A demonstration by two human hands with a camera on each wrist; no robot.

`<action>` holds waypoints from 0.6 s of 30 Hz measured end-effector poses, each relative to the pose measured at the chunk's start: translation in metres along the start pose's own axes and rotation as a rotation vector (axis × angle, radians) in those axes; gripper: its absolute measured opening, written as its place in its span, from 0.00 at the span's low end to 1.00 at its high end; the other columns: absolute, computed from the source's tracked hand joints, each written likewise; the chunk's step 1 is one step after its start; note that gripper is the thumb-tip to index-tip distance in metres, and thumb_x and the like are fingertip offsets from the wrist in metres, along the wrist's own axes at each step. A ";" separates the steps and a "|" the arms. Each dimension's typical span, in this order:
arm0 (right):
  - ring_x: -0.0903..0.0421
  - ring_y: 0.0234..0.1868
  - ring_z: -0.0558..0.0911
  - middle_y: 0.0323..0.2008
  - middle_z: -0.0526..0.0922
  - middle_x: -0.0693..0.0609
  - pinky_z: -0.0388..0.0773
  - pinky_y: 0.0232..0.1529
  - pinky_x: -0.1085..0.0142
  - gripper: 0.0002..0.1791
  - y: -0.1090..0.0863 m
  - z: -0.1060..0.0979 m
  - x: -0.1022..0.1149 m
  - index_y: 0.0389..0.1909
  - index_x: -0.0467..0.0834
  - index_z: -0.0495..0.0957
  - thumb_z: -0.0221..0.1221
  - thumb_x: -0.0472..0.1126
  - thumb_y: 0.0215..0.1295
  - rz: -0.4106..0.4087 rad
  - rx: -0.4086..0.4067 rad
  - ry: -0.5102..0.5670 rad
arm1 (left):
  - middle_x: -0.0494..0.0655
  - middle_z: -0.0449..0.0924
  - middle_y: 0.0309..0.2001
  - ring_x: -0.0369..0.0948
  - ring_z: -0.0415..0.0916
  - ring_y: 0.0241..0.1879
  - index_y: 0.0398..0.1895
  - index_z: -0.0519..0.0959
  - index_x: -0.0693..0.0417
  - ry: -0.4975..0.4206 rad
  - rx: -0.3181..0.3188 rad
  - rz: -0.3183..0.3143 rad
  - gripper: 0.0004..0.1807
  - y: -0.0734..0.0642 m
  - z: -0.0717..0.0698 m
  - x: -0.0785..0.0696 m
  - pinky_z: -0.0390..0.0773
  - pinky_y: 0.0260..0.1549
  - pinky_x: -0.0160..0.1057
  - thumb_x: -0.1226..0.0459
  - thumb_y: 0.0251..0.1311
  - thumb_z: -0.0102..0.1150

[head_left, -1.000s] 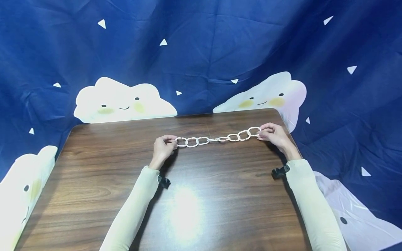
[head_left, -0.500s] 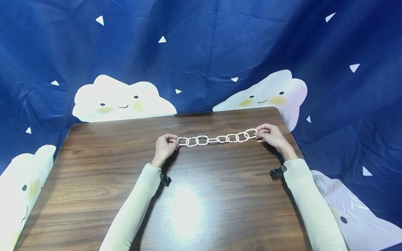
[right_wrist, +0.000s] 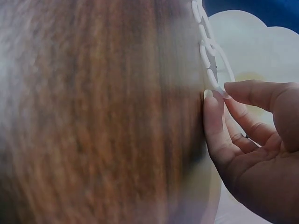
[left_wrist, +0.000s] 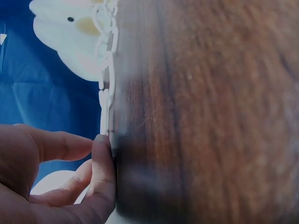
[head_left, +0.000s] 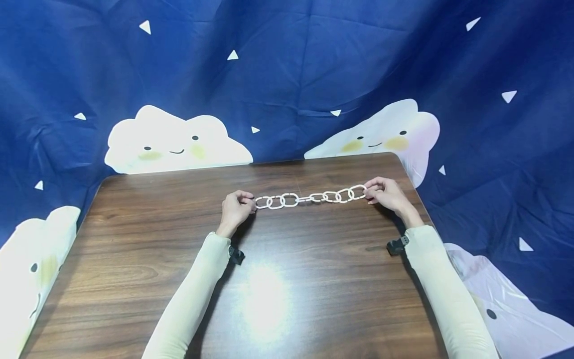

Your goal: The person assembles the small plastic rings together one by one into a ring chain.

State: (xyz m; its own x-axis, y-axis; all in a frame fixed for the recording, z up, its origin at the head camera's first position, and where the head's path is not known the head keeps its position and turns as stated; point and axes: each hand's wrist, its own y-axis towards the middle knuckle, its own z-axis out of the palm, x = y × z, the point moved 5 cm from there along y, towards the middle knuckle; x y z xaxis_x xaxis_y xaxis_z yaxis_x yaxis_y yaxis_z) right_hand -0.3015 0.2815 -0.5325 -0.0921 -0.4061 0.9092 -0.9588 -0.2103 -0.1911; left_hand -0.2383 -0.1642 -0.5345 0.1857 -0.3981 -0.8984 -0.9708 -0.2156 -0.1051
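Note:
A white plastic chain (head_left: 289, 200) of several oval links stretches sideways across the far part of the wooden table, its right end slightly farther back than its left. At its left end my left hand (head_left: 235, 209) pinches the last link between thumb and fingertips, and the left wrist view shows that link (left_wrist: 104, 114) running up from the fingertips. The right hand (head_left: 387, 194) pinches the end link on the other side. In the right wrist view this link (right_wrist: 227, 65) leans against the thumb and fingers. Most middle links lie flat, while one appears edge-on.
The brown wooden table (head_left: 323, 279) has its far edge just behind the chain and its right edge close beside the right hand. A dark blue curtain (head_left: 278, 75) with white clouds hangs behind. Each wrist carries a small black camera (head_left: 236, 255).
Over the last second both hands have come slightly closer together, the left moving a little right and the right a little left. The chain has slackened and its links have shifted.

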 end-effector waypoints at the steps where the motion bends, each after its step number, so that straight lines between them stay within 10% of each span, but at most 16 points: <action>1: 0.66 0.33 0.85 0.33 0.86 0.48 0.90 0.38 0.68 0.18 -0.001 0.000 0.001 0.56 0.22 0.72 0.60 0.30 0.72 -0.001 -0.003 -0.006 | 0.60 0.90 0.37 0.39 0.88 0.26 0.46 0.84 0.65 0.003 0.000 -0.001 0.12 0.000 0.000 0.000 0.84 0.24 0.25 0.72 0.60 0.61; 9: 0.62 0.34 0.87 0.45 0.84 0.23 0.92 0.40 0.61 0.17 -0.016 -0.003 0.020 0.56 0.19 0.72 0.55 0.28 0.74 -0.015 0.004 -0.056 | 0.61 0.90 0.39 0.40 0.88 0.27 0.48 0.84 0.65 -0.008 0.014 -0.010 0.12 -0.003 -0.002 -0.001 0.89 0.28 0.31 0.71 0.62 0.63; 18: 0.66 0.37 0.86 0.45 0.85 0.27 0.91 0.39 0.65 0.16 -0.021 -0.005 0.009 0.55 0.24 0.76 0.59 0.31 0.74 -0.073 -0.021 -0.095 | 0.55 0.90 0.39 0.34 0.85 0.26 0.49 0.84 0.60 0.088 0.004 0.038 0.13 -0.011 -0.012 -0.001 0.82 0.25 0.25 0.64 0.64 0.66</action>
State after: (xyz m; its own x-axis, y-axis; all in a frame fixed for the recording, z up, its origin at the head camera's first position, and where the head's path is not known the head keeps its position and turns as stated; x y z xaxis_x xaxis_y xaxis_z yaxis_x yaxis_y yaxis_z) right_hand -0.2837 0.2872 -0.5185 0.0031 -0.4733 0.8809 -0.9674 -0.2244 -0.1171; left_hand -0.2257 -0.1723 -0.5266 0.1610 -0.4830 -0.8607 -0.9780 -0.1952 -0.0734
